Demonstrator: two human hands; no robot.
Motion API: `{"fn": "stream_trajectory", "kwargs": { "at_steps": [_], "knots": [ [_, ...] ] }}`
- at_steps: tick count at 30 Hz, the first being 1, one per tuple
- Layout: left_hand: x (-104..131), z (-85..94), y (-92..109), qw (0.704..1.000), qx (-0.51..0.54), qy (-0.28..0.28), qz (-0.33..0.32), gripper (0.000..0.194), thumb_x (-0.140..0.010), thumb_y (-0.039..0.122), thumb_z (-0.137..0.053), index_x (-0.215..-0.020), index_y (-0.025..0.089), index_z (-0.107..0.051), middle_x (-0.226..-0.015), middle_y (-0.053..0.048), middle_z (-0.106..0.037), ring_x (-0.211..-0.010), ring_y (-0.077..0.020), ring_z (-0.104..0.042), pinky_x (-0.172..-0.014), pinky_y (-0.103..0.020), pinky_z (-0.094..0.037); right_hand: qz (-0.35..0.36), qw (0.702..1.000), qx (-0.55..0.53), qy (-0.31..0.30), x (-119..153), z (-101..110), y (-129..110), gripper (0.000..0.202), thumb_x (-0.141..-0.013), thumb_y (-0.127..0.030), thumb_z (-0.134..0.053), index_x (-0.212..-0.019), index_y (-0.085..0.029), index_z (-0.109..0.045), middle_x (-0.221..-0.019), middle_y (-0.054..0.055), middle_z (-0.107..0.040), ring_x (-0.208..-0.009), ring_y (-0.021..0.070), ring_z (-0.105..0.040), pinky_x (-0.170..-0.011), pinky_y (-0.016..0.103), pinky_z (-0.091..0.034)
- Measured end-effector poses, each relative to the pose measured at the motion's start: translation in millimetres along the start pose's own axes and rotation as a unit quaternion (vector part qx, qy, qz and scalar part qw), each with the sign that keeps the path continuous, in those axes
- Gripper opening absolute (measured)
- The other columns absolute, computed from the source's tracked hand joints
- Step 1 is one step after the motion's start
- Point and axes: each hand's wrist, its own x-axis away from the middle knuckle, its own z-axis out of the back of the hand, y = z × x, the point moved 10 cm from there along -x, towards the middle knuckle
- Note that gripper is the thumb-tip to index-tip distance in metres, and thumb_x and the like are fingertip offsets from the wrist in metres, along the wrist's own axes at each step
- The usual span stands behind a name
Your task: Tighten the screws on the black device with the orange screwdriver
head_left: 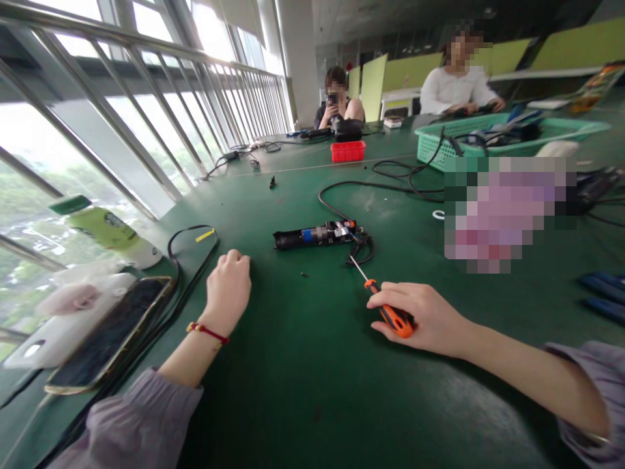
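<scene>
My right hand (415, 316) is wrapped round the orange and black handle of a screwdriver (394, 319), whose thin metal shaft points up and left toward a cable end. Just beyond lies a black cylindrical device (312, 236) with a blue band and exposed parts and wires at its right end. My left hand (229, 283) rests on the green table (293, 378) with its fingers curled in, left of the device. Whether anything is inside its curled fingers is hidden. A tiny dark piece (304, 274) lies between my hands, below the device.
Left: a bottle (110, 231), a phone (112, 335), a white case (73, 319) and a black cable. Farther back are a red bin (347, 151) and a green basket (512, 140) of tools. Blue-handled tools (605, 296) lie right. Two people sit beyond.
</scene>
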Motion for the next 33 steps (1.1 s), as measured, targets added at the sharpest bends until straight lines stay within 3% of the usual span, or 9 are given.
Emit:
{"fn": "stream_trajectory", "kwargs": {
  "at_steps": [5,8,12,14,21,29,33],
  "knots": [
    [25.3,16.4,91.1,0.976,0.076,0.034,-0.203,0.032,-0.083,0.007,-0.038,-0.109,0.013,-0.055,-0.101,-0.009,-0.054,-0.089,-0.0198,-0.052,-0.079,-0.033,-0.049,-0.013,1.000,-0.006,0.024,-0.1,6.7,0.3,0.018,-0.078,-0.030,-0.057,-0.091,-0.018,-0.056,-0.074,0.001,-0.060,-0.062,0.0111,-0.056,-0.058,0.023,-0.043],
    [35.6,24.0,111.0,0.961,0.088,0.056,-0.255,0.031,-0.085,0.010,-0.038,-0.112,0.012,-0.054,-0.101,-0.009,-0.054,-0.088,-0.0196,-0.051,-0.077,-0.034,-0.050,-0.056,0.995,-0.020,0.074,1.9,18.7,5.8,0.013,-0.079,-0.026,-0.054,-0.090,-0.020,-0.056,-0.076,0.000,-0.062,-0.063,0.0105,-0.057,-0.061,0.023,-0.045],
    [39.1,28.9,110.0,0.951,0.119,0.070,-0.278,0.027,-0.087,0.014,-0.039,-0.109,0.014,-0.055,-0.099,-0.008,-0.055,-0.086,-0.0182,-0.051,-0.073,-0.032,-0.050,-0.122,0.977,-0.014,0.173,9.9,40.1,15.5,0.008,-0.080,-0.021,-0.051,-0.085,-0.021,-0.057,-0.077,0.001,-0.067,-0.066,0.0128,-0.061,-0.063,0.025,-0.047],
    [40.8,29.9,110.7,0.944,0.141,0.063,-0.292,0.026,-0.088,0.015,-0.039,-0.108,0.016,-0.056,-0.097,-0.007,-0.055,-0.085,-0.0174,-0.052,-0.072,-0.030,-0.050,-0.144,0.972,-0.003,0.188,11.9,43.3,19.8,0.008,-0.080,-0.022,-0.050,-0.082,-0.022,-0.057,-0.073,0.001,-0.066,-0.062,0.0128,-0.061,-0.060,0.025,-0.046],
    [39.5,32.7,114.1,0.933,0.199,0.068,-0.291,0.027,-0.088,0.015,-0.039,-0.110,0.018,-0.055,-0.096,-0.005,-0.058,-0.085,-0.0164,-0.053,-0.072,-0.029,-0.048,-0.128,0.985,-0.068,0.096,4.3,22.9,24.6,0.008,-0.079,-0.021,-0.051,-0.084,-0.021,-0.058,-0.078,-0.001,-0.066,-0.067,0.0113,-0.061,-0.065,0.023,-0.046],
    [17.1,26.9,101.7,0.942,0.266,0.078,-0.191,0.021,-0.084,0.014,-0.044,-0.103,0.017,-0.054,-0.092,-0.004,-0.059,-0.084,-0.0169,-0.054,-0.075,-0.032,-0.046,-0.040,0.993,-0.107,0.015,-0.6,7.9,1.4,0.010,-0.080,-0.022,-0.052,-0.089,-0.020,-0.056,-0.075,-0.001,-0.061,-0.063,0.0080,-0.055,-0.062,0.020,-0.042],
    [13.7,23.8,94.6,0.927,0.331,0.068,-0.166,0.023,-0.079,0.010,-0.048,-0.100,0.017,-0.053,-0.086,-0.002,-0.058,-0.082,-0.0156,-0.055,-0.074,-0.031,-0.046,-0.017,0.994,-0.104,-0.005,-0.7,5.5,-2.4,0.011,-0.080,-0.023,-0.052,-0.090,-0.019,-0.056,-0.075,-0.001,-0.060,-0.063,0.0076,-0.053,-0.062,0.020,-0.041]
  ]
}}
